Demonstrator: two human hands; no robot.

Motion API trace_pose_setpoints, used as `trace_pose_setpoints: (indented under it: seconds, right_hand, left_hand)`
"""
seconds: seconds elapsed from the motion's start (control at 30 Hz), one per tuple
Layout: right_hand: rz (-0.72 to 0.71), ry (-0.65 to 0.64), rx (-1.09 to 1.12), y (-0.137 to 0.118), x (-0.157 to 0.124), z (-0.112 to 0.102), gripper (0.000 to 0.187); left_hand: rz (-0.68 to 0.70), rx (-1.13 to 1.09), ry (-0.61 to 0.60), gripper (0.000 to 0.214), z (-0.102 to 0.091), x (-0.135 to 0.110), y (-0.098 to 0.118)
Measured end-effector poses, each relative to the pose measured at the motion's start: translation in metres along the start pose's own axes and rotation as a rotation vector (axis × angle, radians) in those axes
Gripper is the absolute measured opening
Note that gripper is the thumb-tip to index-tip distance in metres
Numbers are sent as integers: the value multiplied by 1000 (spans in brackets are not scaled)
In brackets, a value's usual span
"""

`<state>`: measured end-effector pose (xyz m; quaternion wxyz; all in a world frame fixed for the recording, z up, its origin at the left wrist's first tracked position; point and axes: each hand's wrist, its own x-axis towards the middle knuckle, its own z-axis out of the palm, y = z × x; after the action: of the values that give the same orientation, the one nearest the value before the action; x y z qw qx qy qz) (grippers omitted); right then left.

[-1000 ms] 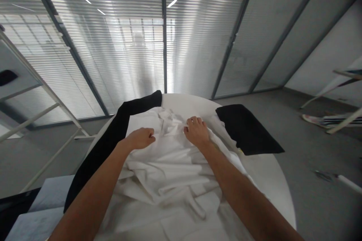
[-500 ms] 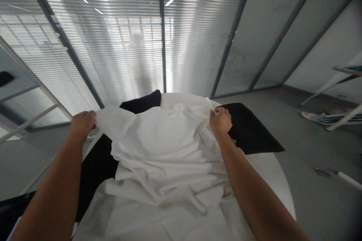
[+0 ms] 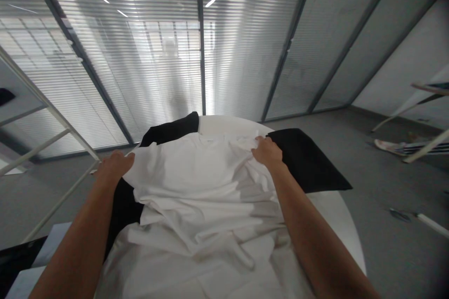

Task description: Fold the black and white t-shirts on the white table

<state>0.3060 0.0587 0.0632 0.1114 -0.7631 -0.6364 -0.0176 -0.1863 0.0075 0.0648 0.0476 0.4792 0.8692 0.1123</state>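
Note:
A white T-shirt (image 3: 203, 182) lies spread and wrinkled toward me, its neckline at the far end. My left hand (image 3: 117, 166) is closed on the sleeve at its left side. At the opposite shoulder, my right hand (image 3: 267, 150) pinches the fabric near the other sleeve. Black cloth (image 3: 307, 161) shows from beneath the shirt on the right, and more black cloth (image 3: 170, 130) shows at the far left. Under these is a round white table (image 3: 340, 224).
A white metal frame (image 3: 52, 112) stands on the left. Glass panels with blinds (image 3: 238, 46) rise beyond the table. Pale folded items (image 3: 52, 243) sit at lower left. On the right, a white-legged stand (image 3: 426, 149) and a white pole (image 3: 433, 225) are near the floor.
My left hand has lowered and come inward with the sleeve. The right hand has shifted slightly left. The shirt's neckline now lies flatter, and its left sleeve is less stretched out.

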Motion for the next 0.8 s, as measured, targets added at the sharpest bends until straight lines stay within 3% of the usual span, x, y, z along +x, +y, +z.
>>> trace_pose_setpoints:
  seconds: [0.1,0.23,0.4,0.57,0.63,0.7,0.8]
  right_hand:
    - [-11,-15,13,5,2,-11,42]
    - [68,103,106,16,5,-33,37]
    - [366,295,266,50,10,-53,42]
    - [503,218,297,83,8,-52,42]
    - [535,285,282,82,7,-52,43]
    - [510,437,235,69,7,-54,41]
    - [241,522,208,28,5,-51,35]
  left_hand:
    - [-99,97,57,59,6,-13,14]
    - [104,253,256,40,17,-35,26]
    - [254,370,410,34,27,-58,41]
    - [402,350,460,36,41,-71,53]
    - [509,314,423,39,49,-72,55]
    - [589,277,372,45,57,-72,56]
    - [646,226,267,49,69,-70,56]
